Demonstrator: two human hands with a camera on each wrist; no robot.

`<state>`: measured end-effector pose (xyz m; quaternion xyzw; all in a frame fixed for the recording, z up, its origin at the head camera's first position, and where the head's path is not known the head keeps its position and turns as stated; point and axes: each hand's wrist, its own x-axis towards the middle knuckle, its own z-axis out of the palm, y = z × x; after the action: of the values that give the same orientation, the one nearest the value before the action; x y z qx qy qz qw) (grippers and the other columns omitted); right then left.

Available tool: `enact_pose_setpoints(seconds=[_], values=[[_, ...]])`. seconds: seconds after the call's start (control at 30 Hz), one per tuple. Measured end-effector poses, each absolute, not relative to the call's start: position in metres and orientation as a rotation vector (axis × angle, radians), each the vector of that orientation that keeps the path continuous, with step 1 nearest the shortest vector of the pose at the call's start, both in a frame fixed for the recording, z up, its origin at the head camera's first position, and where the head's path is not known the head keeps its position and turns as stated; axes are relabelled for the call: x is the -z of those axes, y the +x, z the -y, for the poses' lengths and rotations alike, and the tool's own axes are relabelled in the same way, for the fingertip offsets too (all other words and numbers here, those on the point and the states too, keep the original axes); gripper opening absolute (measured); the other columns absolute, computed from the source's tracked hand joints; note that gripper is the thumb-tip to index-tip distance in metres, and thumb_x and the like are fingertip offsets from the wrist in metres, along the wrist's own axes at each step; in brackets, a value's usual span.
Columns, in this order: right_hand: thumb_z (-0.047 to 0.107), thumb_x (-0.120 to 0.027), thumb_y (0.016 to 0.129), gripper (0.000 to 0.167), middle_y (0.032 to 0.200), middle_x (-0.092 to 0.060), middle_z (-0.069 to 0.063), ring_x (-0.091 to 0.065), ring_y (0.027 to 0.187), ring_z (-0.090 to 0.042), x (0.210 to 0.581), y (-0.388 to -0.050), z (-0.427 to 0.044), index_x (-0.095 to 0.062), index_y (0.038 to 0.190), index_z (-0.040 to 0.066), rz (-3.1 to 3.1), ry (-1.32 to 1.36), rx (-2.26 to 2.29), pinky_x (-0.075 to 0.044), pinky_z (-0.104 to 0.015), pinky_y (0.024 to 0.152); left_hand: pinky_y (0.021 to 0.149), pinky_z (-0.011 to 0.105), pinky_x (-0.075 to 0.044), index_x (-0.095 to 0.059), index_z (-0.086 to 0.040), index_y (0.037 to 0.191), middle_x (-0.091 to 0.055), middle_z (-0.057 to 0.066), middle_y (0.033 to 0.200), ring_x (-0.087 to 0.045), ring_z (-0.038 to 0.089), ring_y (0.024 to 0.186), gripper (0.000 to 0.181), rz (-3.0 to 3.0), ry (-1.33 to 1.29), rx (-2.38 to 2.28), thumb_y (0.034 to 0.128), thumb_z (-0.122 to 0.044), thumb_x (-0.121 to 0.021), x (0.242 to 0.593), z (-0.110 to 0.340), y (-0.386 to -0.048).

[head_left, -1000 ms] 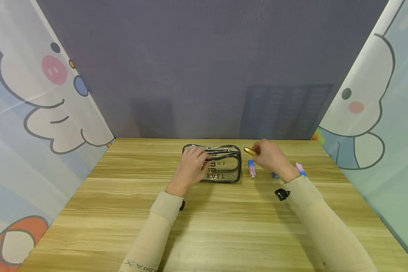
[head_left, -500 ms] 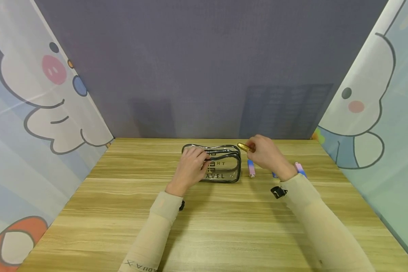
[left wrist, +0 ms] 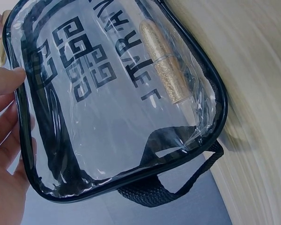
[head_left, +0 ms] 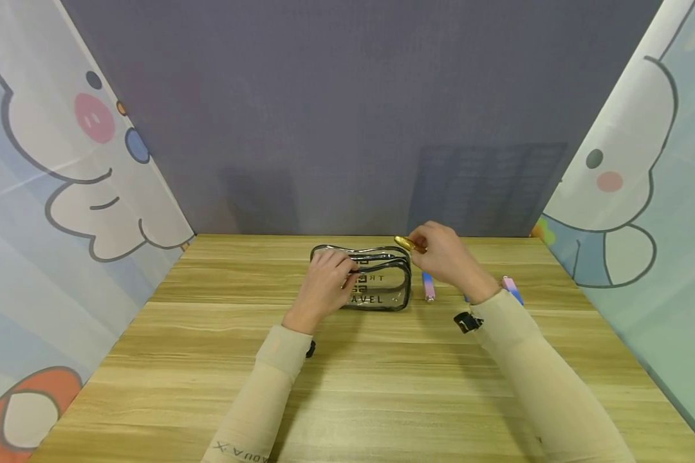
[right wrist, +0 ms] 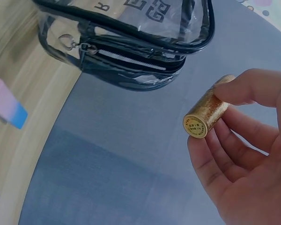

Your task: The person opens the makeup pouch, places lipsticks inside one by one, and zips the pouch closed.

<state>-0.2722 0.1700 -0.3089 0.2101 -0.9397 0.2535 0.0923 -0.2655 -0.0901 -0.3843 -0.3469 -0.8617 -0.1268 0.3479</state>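
A clear pouch (head_left: 385, 289) with black trim and "TRAVEL" lettering stands on the table. My left hand (head_left: 324, 281) pinches its upper edge between thumb and fingers. Inside, a gold glittery lipstick tube (left wrist: 165, 61) lies along the bottom, seen through the plastic in the left wrist view. My right hand (head_left: 443, 255) holds another gold lipstick tube (right wrist: 208, 108) between thumb and fingertips, its round labelled base showing. This tube is in the air near the pouch's upper right corner, apart from it. A zip (right wrist: 131, 61) with a metal pull runs along the pouch top.
Right of the pouch lies a blue-and-pink tube (head_left: 428, 287). Another such tube (head_left: 512, 290) is farther right, and a bluish piece between them is mostly hidden by my right wrist. A grey panel (head_left: 347, 128) rises behind the wooden table (head_left: 359, 386).
My right hand has moved left and slightly up with the gold lipstick tube, closer to the pouch. My left hand stays on the pouch edge.
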Motion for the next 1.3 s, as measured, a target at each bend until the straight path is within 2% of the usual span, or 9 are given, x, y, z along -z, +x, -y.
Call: enact_pose_setpoints(seconds=[0.77,1.3], values=[[0.009,-0.064,0.091,0.026,0.104,-0.064,-0.01,-0.061,0.092,-0.025,0.286,-0.278,-0.144,-0.07,0.115,-0.001,2.747,0.725,-0.85,-0.053,-0.041,0.082,0.092,0.041,-0.048,-0.072,-0.01,0.092,-0.069,0.003,0.097,-0.062,0.024,0.097,0.01,2.246,-0.894,0.33,0.0861,-0.009,-0.08,0.383,0.089,-0.267],[0.01,-0.064,0.094,0.026,0.108,-0.063,-0.011,-0.061,0.094,-0.025,0.299,-0.283,-0.125,-0.069,0.117,-0.001,2.753,0.783,-0.927,-0.054,-0.041,0.083,0.09,0.041,-0.048,-0.072,-0.01,0.091,-0.068,0.003,0.095,-0.062,0.024,0.097,0.009,2.243,-0.899,0.327,0.0869,-0.01,-0.08,0.385,0.089,-0.266]])
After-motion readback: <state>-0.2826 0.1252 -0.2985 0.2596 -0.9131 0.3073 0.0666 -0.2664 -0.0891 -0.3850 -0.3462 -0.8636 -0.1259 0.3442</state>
